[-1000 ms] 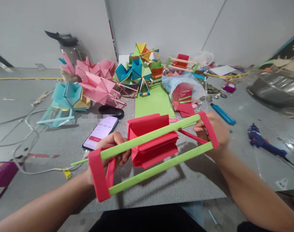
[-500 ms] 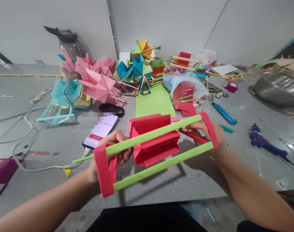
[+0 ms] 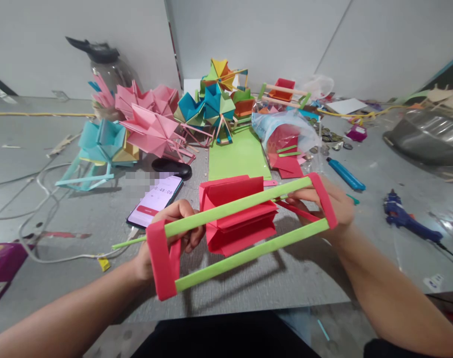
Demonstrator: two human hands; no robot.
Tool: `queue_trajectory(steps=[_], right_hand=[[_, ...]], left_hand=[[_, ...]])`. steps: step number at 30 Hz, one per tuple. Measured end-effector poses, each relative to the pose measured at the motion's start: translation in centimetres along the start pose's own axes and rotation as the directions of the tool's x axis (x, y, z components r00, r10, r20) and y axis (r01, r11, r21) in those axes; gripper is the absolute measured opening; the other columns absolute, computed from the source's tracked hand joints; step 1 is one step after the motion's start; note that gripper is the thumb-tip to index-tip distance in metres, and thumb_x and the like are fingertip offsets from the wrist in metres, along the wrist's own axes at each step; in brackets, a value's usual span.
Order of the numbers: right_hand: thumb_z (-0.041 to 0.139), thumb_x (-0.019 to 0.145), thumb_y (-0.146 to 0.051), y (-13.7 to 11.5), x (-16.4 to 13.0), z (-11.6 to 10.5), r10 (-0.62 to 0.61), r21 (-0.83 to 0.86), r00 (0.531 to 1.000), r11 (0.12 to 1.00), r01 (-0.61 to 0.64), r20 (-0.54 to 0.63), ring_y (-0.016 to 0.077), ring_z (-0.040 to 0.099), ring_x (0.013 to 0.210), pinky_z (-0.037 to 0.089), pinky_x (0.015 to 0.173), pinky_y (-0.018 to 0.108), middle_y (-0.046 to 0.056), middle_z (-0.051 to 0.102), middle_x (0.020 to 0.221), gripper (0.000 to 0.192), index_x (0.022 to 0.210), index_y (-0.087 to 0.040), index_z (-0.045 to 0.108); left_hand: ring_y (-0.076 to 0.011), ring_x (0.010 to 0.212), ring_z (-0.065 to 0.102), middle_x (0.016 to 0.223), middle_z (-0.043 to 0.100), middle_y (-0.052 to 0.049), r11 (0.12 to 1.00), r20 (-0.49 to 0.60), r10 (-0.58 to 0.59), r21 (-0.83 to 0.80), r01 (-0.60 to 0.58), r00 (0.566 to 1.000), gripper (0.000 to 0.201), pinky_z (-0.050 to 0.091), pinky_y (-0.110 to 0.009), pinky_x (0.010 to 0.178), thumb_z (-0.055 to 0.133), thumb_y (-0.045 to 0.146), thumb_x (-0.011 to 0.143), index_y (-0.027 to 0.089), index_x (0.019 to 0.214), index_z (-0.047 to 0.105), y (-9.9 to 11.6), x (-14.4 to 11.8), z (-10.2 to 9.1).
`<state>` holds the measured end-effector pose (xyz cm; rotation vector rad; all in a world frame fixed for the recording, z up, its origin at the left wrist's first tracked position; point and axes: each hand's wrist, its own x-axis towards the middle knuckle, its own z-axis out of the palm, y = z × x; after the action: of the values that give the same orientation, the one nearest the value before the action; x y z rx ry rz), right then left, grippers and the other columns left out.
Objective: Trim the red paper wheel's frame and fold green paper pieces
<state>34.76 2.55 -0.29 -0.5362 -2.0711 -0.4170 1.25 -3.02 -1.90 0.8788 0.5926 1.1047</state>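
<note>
A red folded-paper wheel [image 3: 241, 194] with deep pockets sits inside a frame with red ends and two long light-green bars [image 3: 249, 256], tilted up to the right over the table. My left hand [image 3: 185, 226] is closed at the frame's left end, fingers curled beside the wheel. A thin green stick [image 3: 127, 243] sticks out leftward past that hand. My right hand [image 3: 333, 201] grips the right end behind the red end piece, fingertips near the thin rod beside the wheel. Parts of both hands are hidden behind the frame.
Pink [image 3: 152, 127], light-blue [image 3: 103, 141] and multicoloured paper wheels [image 3: 215, 104] stand at the back. Green paper sheets [image 3: 236, 156] lie behind the held frame. A phone [image 3: 155, 199] is at left, a blue glue gun [image 3: 409, 219] and a metal bowl [image 3: 431, 144] at right.
The frame's left end has shifted very slightly right and up. The right hand's fingers have moved slightly. Both hands keep their hold.
</note>
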Motion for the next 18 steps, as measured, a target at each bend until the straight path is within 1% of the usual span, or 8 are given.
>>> queue_trajectory(steps=[2,5,7,9,12,15,18], right_hand=[[0.077,0.093,-0.004,0.1,0.2,-0.2,-0.012,0.009,1.000,1.000,0.012,0.006,0.0212,0.073,0.067,0.056,0.058,0.034,0.005,0.077,0.079,0.018,0.097,-0.021,0.070],[0.079,0.093,-0.004,0.1,0.4,-0.3,-0.014,0.020,1.000,1.000,0.014,0.016,0.0209,0.073,0.068,0.057,0.058,0.033,0.006,0.077,0.079,0.018,0.095,-0.020,0.070],[0.079,0.093,-0.006,0.1,0.3,-0.3,-0.014,0.007,1.000,1.000,0.014,0.009,0.0206,0.073,0.068,0.058,0.058,0.032,0.006,0.076,0.078,0.017,0.094,-0.019,0.070],[0.079,0.094,-0.007,0.2,0.1,-0.3,-0.011,-0.025,1.000,1.000,0.011,-0.002,0.0199,0.072,0.066,0.059,0.057,0.031,0.005,0.075,0.077,0.016,0.093,-0.020,0.069],[0.075,0.097,-0.009,0.4,-0.5,-0.2,0.028,-0.047,1.000,0.998,-0.028,0.006,0.0203,0.073,0.067,0.060,0.057,0.032,0.005,0.076,0.079,0.014,0.095,-0.021,0.070],[0.070,0.099,-0.008,0.8,-1.0,-0.1,0.051,-0.016,0.998,0.999,-0.051,0.022,0.0206,0.074,0.070,0.061,0.060,0.033,0.004,0.077,0.081,0.014,0.099,-0.022,0.070],[0.066,0.099,-0.005,1.0,-1.3,0.0,0.061,0.023,0.998,0.998,-0.062,0.035,0.0205,0.074,0.071,0.060,0.061,0.033,0.003,0.076,0.083,0.019,0.104,-0.023,0.069]], left_hand=[[-0.0096,0.053,0.056,0.063,0.071,0.002,1.000,0.002,0.011,-0.002,-0.011,1.000,0.030,0.043,-0.016,0.050,0.095,0.038,0.083,0.020,0.080,0.072,0.0,0.0,0.0],[-0.0097,0.054,0.057,0.063,0.072,0.001,1.000,-0.006,-0.010,-0.005,0.010,1.000,0.031,0.045,-0.016,0.051,0.097,0.037,0.081,0.019,0.079,0.071,0.0,0.0,0.0],[-0.0099,0.053,0.057,0.063,0.072,0.001,1.000,-0.004,-0.011,-0.006,0.011,1.000,0.031,0.045,-0.016,0.051,0.097,0.038,0.081,0.020,0.079,0.072,0.0,0.0,-0.1],[-0.0097,0.052,0.057,0.062,0.071,0.001,1.000,0.003,0.013,-0.005,-0.012,1.000,0.030,0.044,-0.016,0.050,0.096,0.039,0.082,0.020,0.080,0.073,-0.1,0.1,-0.1],[-0.0093,0.052,0.056,0.061,0.071,0.001,1.000,-0.004,0.024,0.004,-0.024,1.000,0.029,0.043,-0.016,0.051,0.095,0.038,0.084,0.020,0.079,0.073,-0.2,0.2,0.0],[-0.0100,0.052,0.056,0.060,0.070,0.002,1.000,-0.007,0.023,0.001,-0.023,1.000,0.029,0.043,-0.016,0.050,0.096,0.038,0.082,0.020,0.079,0.074,-0.1,0.1,0.1],[-0.0104,0.052,0.056,0.060,0.069,0.002,1.000,-0.008,0.026,-0.003,-0.026,1.000,0.029,0.044,-0.017,0.051,0.096,0.038,0.082,0.021,0.078,0.074,0.0,0.0,0.2]])
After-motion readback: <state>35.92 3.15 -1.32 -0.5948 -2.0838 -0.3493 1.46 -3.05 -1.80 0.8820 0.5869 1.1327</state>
